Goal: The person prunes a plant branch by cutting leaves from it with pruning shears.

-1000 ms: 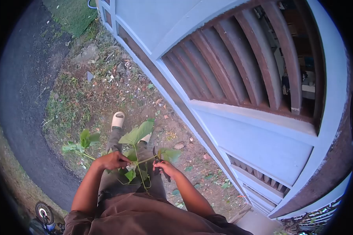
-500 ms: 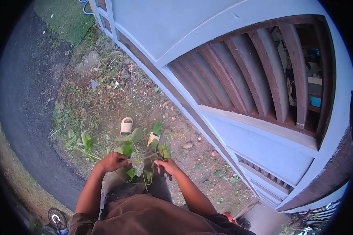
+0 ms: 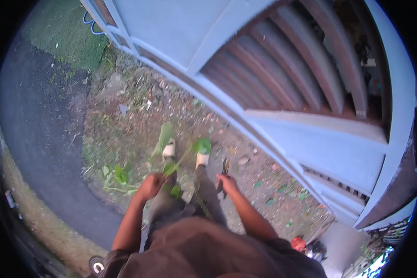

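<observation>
Just below the middle of the frame the left hand (image 3: 149, 186) is closed in a fist around a leafy cutting (image 3: 171, 178). Its thin stems rise from the fist to two blurred leaves near the centre, one over each of the person's pale sandals (image 3: 169, 149). A few smaller leaves hang beside the hand, against the dark trouser legs.

To the right, apart from the cutting, the right hand (image 3: 227, 184) has its fingers wrapped around the handles of a pair of shears (image 3: 224, 167). The dark blades point toward the top of the frame (motion blur hides whether they are parted). Both forearms run down to the brown shirt at the bottom edge.

The ground (image 3: 139, 106) under the feet is bare soil with litter and scattered green scraps, and more cut leaves (image 3: 118, 176) lie on it left of the left hand. A dark paved road (image 3: 37, 116) curves down the left side, and a pale blue gate (image 3: 310, 143) with brown slats fills the upper right. A small red object (image 3: 299, 243) sits at the lower right — too blurred to identify.
</observation>
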Action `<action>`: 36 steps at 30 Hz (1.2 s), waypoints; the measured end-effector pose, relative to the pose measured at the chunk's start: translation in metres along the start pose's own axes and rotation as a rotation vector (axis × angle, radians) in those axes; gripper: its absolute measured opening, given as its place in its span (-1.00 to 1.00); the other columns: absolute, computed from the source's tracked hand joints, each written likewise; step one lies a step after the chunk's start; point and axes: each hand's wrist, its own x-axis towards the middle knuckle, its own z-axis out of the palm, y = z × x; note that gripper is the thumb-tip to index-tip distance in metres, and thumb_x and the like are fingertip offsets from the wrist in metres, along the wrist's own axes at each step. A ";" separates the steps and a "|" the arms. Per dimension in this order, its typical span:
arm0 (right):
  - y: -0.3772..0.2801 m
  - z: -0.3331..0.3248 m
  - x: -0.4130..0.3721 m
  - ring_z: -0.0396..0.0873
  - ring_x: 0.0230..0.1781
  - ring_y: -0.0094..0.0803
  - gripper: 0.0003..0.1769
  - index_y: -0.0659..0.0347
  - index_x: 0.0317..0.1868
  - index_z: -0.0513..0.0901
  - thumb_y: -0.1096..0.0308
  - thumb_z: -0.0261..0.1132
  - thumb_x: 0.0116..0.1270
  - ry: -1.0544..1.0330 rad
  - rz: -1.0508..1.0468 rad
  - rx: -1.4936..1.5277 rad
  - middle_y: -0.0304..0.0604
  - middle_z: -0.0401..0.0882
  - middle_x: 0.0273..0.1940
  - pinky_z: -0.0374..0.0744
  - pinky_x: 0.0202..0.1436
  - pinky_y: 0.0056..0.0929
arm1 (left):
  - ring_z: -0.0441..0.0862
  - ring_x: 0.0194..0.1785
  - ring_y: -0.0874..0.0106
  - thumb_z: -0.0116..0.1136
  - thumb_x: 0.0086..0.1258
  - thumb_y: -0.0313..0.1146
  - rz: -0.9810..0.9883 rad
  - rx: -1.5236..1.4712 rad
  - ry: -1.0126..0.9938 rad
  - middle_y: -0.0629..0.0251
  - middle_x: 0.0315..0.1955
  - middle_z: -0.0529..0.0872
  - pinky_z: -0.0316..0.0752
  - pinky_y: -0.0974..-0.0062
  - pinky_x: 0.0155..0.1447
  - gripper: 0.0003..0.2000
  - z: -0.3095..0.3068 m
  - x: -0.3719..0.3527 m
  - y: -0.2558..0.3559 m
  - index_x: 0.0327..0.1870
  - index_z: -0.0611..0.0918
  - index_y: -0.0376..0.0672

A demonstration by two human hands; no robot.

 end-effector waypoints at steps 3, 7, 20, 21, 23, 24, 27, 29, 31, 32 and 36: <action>-0.012 -0.009 -0.026 0.77 -0.25 -0.07 -0.44 0.30 -0.17 0.71 -0.14 0.45 0.28 -0.026 -0.112 -0.596 0.02 0.77 -0.33 0.65 -0.12 -0.19 | 0.54 -0.36 0.41 0.22 0.57 -0.17 -0.135 -0.201 0.106 0.10 -0.49 0.63 0.48 0.24 -0.17 -0.68 -0.011 0.005 0.027 -0.13 0.68 -0.33; -0.020 0.017 -0.067 0.72 -0.04 0.09 -0.36 0.30 -0.01 0.69 -0.19 0.41 0.30 -0.050 -0.307 -0.852 0.16 0.74 -0.15 0.63 0.03 -0.09 | 0.40 -0.41 0.59 0.23 0.58 -0.14 -0.056 -0.319 0.110 0.44 -0.53 0.55 0.39 0.45 -0.27 -0.67 -0.026 0.015 0.063 -0.27 0.70 -0.27; -0.076 0.078 -0.109 0.66 -0.23 -0.42 -0.45 0.24 0.10 0.71 -0.08 0.41 0.39 -0.115 -0.667 -0.012 -0.16 0.74 -0.22 0.59 -0.09 -0.36 | 0.45 -0.48 0.66 0.24 0.58 -0.08 0.074 -0.183 -0.112 0.48 -0.58 0.63 0.35 0.58 -0.36 -0.63 -0.002 0.002 0.130 -0.29 0.81 -0.22; -0.077 0.076 -0.116 0.66 -0.23 -0.42 -0.45 0.24 0.10 0.71 -0.08 0.41 0.39 -0.095 -0.668 0.015 -0.16 0.74 -0.22 0.59 -0.09 -0.36 | 0.45 -0.48 0.66 0.24 0.58 -0.08 0.084 -0.162 -0.134 0.48 -0.58 0.63 0.35 0.58 -0.36 -0.63 -0.003 0.004 0.130 -0.29 0.81 -0.22; -0.078 0.071 -0.135 0.55 -0.24 -0.58 -0.61 0.16 -0.02 0.69 0.01 0.41 0.43 -0.195 -0.619 0.051 -0.33 0.64 -0.26 0.50 -0.18 -0.48 | 0.49 -0.47 0.64 0.23 0.58 -0.05 0.107 -0.067 -0.166 0.46 -0.56 0.67 0.41 0.57 -0.33 -0.62 -0.006 0.003 0.133 -0.23 0.83 -0.21; -0.078 0.071 -0.145 0.55 -0.27 -0.57 -0.63 0.18 -0.06 0.69 0.02 0.41 0.44 -0.141 -0.613 0.023 -0.35 0.63 -0.31 0.50 -0.20 -0.46 | 0.49 -0.47 0.64 0.23 0.58 -0.05 0.114 -0.051 -0.182 0.46 -0.56 0.67 0.41 0.57 -0.33 -0.62 -0.007 0.001 0.138 -0.23 0.83 -0.21; -0.056 0.080 -0.140 0.54 -0.31 -0.56 -0.62 0.20 -0.07 0.69 0.02 0.39 0.45 -0.119 -0.668 0.208 -0.36 0.62 -0.33 0.49 -0.23 -0.44 | 0.58 -0.38 0.64 0.22 0.58 -0.03 0.131 -0.015 -0.284 0.44 -0.47 0.74 0.50 0.55 -0.23 -0.62 -0.005 0.001 0.143 -0.17 0.84 -0.20; -0.047 0.074 -0.150 0.54 -0.33 -0.54 -0.63 0.22 -0.14 0.71 0.03 0.38 0.46 -0.114 -0.643 0.315 -0.33 0.64 -0.35 0.48 -0.24 -0.43 | 0.69 -0.13 0.55 0.25 0.54 0.03 0.086 -0.096 -0.505 0.36 -0.34 0.81 0.55 0.46 0.04 -0.59 -0.004 0.010 0.132 -0.09 0.85 -0.19; -0.048 0.059 -0.172 0.56 -0.42 -0.58 -0.60 0.25 -0.26 0.72 0.02 0.43 0.40 0.033 -0.557 0.340 -0.30 0.67 -0.45 0.46 -0.32 -0.45 | 0.65 0.10 0.48 0.21 0.57 0.01 0.117 -0.145 -0.629 0.30 -0.08 0.81 0.51 0.39 0.23 -0.58 0.003 0.014 0.115 0.11 0.78 -0.18; -0.053 0.049 -0.193 0.56 -0.43 -0.57 -0.59 0.24 -0.32 0.71 0.01 0.42 0.41 0.051 -0.544 0.345 -0.30 0.67 -0.46 0.46 -0.31 -0.43 | 0.63 0.15 0.46 0.20 0.59 -0.03 0.111 -0.195 -0.663 0.28 0.02 0.77 0.49 0.39 0.27 -0.59 0.009 0.012 0.106 0.20 0.73 -0.16; -0.025 0.035 -0.200 0.55 -0.45 -0.56 -0.59 0.21 -0.36 0.70 0.00 0.41 0.40 0.120 -0.556 0.322 -0.31 0.66 -0.49 0.46 -0.31 -0.41 | 0.59 0.23 0.42 0.19 0.61 -0.14 0.195 -0.162 -0.684 0.21 0.17 0.69 0.51 0.37 0.29 -0.60 0.028 -0.008 0.111 0.33 0.63 -0.13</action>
